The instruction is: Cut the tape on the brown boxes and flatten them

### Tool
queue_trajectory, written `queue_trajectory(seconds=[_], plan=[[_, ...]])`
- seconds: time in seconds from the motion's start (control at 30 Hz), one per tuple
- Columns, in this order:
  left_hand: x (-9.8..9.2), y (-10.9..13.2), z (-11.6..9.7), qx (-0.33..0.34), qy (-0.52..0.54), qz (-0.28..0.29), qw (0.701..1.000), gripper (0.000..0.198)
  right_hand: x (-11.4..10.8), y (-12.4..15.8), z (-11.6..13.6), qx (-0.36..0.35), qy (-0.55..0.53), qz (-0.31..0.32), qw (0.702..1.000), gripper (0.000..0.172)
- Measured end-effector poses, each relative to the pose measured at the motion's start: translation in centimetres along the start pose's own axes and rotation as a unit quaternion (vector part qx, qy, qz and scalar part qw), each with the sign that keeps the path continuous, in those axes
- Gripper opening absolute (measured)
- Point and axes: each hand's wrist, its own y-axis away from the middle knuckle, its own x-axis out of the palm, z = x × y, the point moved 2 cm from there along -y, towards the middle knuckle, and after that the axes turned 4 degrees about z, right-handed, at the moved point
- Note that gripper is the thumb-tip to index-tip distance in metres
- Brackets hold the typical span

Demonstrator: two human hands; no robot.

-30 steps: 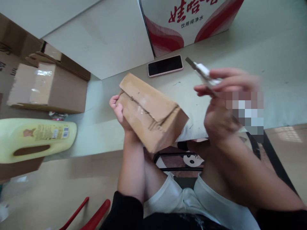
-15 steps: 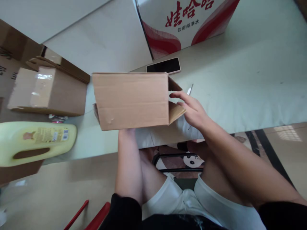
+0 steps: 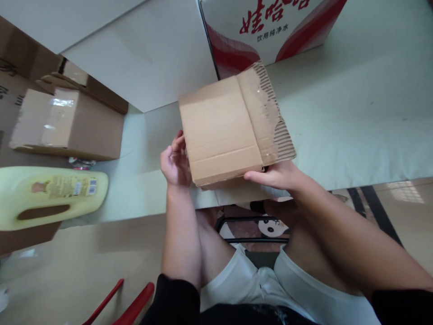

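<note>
A brown cardboard box (image 3: 219, 124) is tilted above the table's front part, with one flap (image 3: 270, 117) spread to the upper right. The flap's edge is torn, baring corrugated ridges. My right hand (image 3: 275, 175) grips the box at its lower right corner, thumb along the bottom edge and the other fingers hidden behind the flap. Beside the box's left edge is my left hand (image 3: 176, 161), its fingers loosely bent and apart. Whether its fingertips touch the box I cannot tell.
A white and red carton (image 3: 270, 40) stands at the back beside a white panel (image 3: 162, 58). On the left are a taped cardboard box (image 3: 91, 124) and a pale yellow jug (image 3: 74, 198). Red bars (image 3: 131, 304) show low on the left. The table's front edge runs above my lap.
The box has turned and tilted, bringing its torn flap into view. My right hand moved from the opening to the lower corner; my left hand came out from underneath. The phone is now hidden.
</note>
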Motion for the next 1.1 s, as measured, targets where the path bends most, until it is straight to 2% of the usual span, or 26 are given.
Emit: queue_trajectory(seconds=[0.1,0.2,0.33,0.4,0.53,0.6,0.67,0.73,0.8,0.93,1.03,1.1], plan=[[-0.5,0.0,0.0,-0.031,0.052,-0.021,0.998,0.051,0.0,-0.2,-0.1,0.030,0.028,-0.011,0.999,0.074],[-0.7,-0.1,0.5,-0.078,0.027,-0.046,0.996,0.055,0.0,-0.5,-0.7,0.061,0.061,-0.047,0.995,0.082],[0.0,0.0,1.1,-0.108,0.023,0.014,0.994,0.057,-0.2,-0.6,-1.5,0.092,0.107,-0.091,0.986,0.085],[0.3,0.1,1.0,-0.116,0.022,0.027,0.993,0.057,-0.2,-0.6,-1.7,0.096,0.107,-0.096,0.985,0.081],[0.4,0.0,1.3,-0.175,0.013,0.046,0.983,0.061,-0.1,-0.5,-1.7,0.082,0.100,-0.098,0.987,0.078],[0.2,-0.2,1.3,-0.152,0.023,0.017,0.988,0.057,-0.1,-0.6,-1.5,0.085,0.107,-0.108,0.985,0.076],[-0.1,-0.2,0.7,-0.078,0.033,-0.040,0.996,0.050,-0.1,-0.7,-1.4,0.095,0.115,-0.115,0.982,0.074],[-0.3,0.0,-0.2,-0.004,0.045,-0.070,0.996,0.046,-0.1,-0.8,-1.2,0.105,0.118,-0.116,0.980,0.072],[-0.1,0.5,-1.1,0.017,0.069,-0.040,0.997,0.049,0.0,-0.9,-1.2,0.108,0.116,-0.115,0.981,0.068],[1.2,1.6,-1.7,-0.044,0.090,0.071,0.992,0.062,0.1,-1.1,-1.5,0.100,0.116,-0.120,0.981,0.061],[1.8,1.8,-1.3,-0.081,0.070,0.088,0.990,0.071,0.1,-1.2,-1.7,0.095,0.132,-0.134,0.977,0.057],[1.8,1.5,-1.0,-0.061,0.061,0.070,0.994,0.072,0.2,-1.1,-1.8,0.095,0.141,-0.139,0.976,0.055]])
